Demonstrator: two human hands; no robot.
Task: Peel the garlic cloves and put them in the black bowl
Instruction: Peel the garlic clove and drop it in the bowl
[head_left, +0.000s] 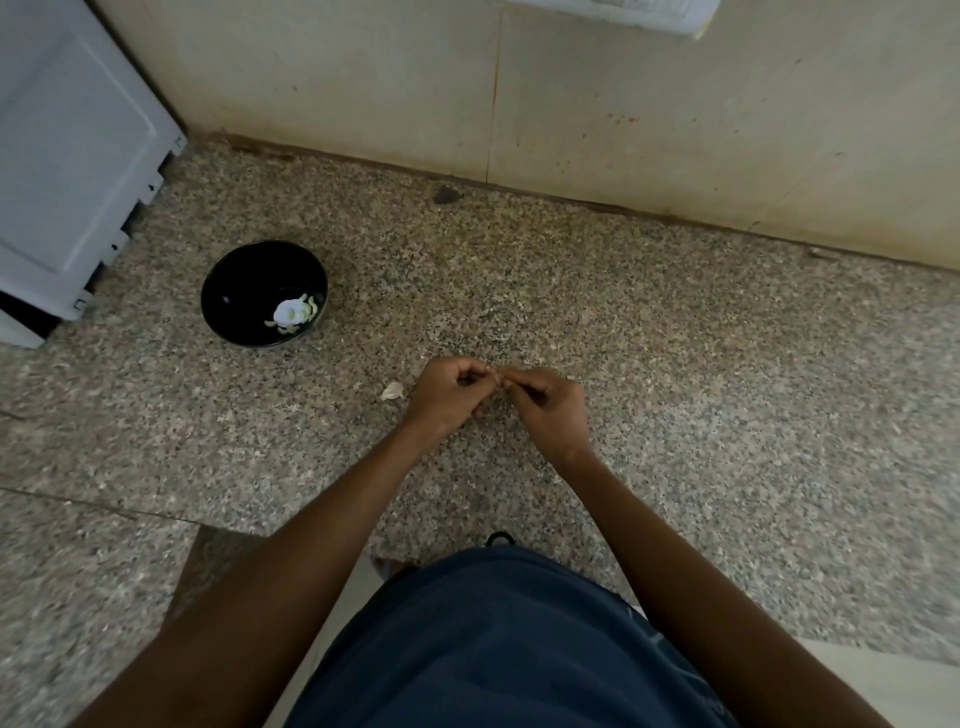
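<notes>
The light was dim and even, with a soft, flat cast over the speckled granite counter (675, 322). No hard shadows fell; only faint, diffuse shade lay under the hands and beside the black bowl (244, 291), whose glossy inside carried a bright blown-out glare spot near its lower right. The tiled wall (623, 93) was the brightest area, pale and slightly washed. Wide-angle distortion bent the wall's base line and stretched the forearms at the lower corners. The fingertips were small and slightly soft, and the edges looked a little smeared.
</notes>
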